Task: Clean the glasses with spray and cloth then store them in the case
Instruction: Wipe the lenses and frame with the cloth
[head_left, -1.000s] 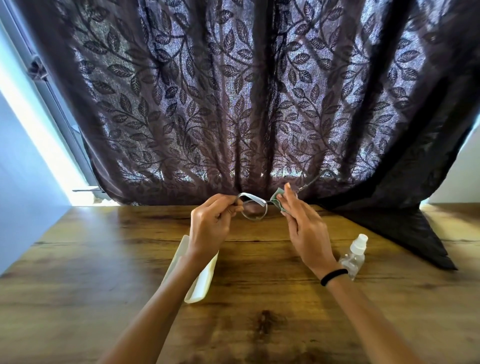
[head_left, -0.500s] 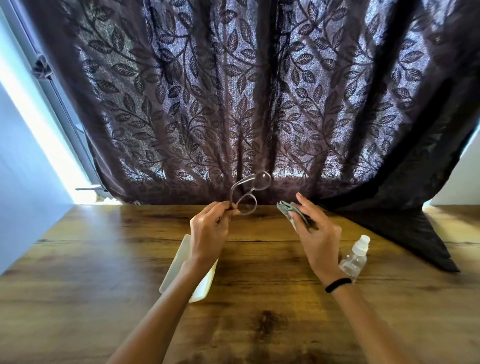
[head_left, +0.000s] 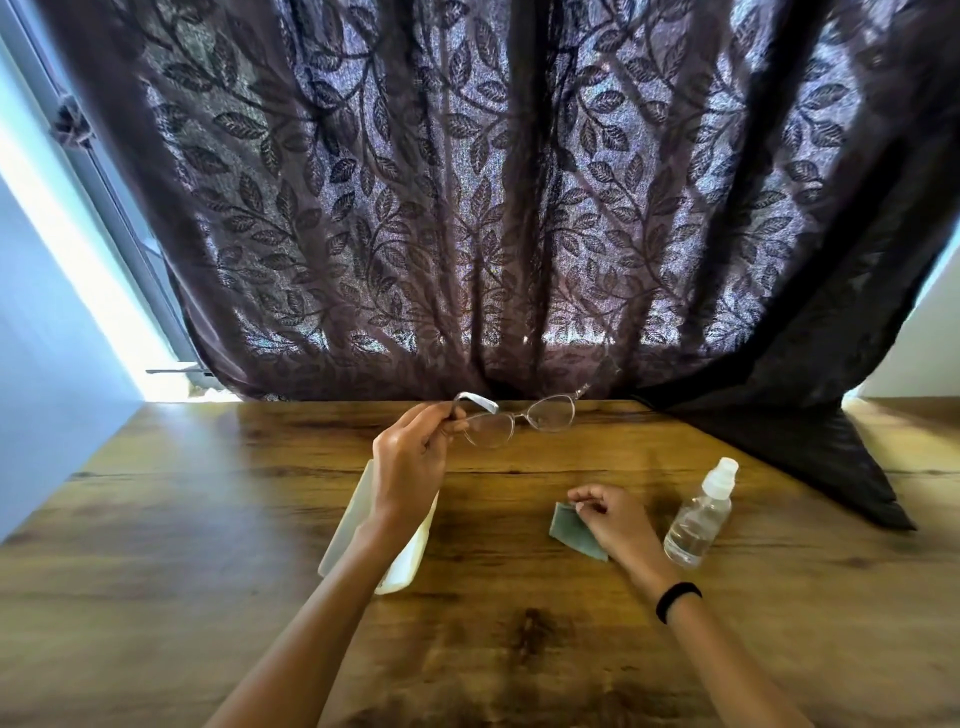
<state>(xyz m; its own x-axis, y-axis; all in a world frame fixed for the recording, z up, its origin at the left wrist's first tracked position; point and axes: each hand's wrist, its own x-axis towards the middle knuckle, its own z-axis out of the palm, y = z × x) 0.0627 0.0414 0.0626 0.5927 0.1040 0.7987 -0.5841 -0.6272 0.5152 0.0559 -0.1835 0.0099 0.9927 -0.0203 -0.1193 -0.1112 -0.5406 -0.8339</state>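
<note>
Kid: Glasses (head_left: 519, 418) – where r they?
Pal: Up in the air, over the far side of the table (head_left: 208, 519), just in front of the curtain (head_left: 467, 208). The L hand (head_left: 410, 462) pinches them by one end of the frame, thumb + fingers pressed together on it. One arm of the glasses sticks out to the R and up.
Kid: And the R hand (head_left: 608, 514)?
Pal: Down low on the table. Fingers curled, pinching the top edge of the cloth (head_left: 571, 532). It's green-grey and lies mostly flat on the wood.
Kid: Is the case (head_left: 400, 566) near?
Pal: Yep. It's white, looks open, and lies on the table right under the L wrist. The wrist hides the middle, so can't tell what's inside.
Kid: Spray?
Pal: The spray bottle (head_left: 701, 514) stands up w/ a white cap and clear stuff in it, just beside the R hand, on its R side. Not touching it.
Kid: Anything on the wrist?
Pal: Just a black band (head_left: 678, 600) on the R one.
</note>
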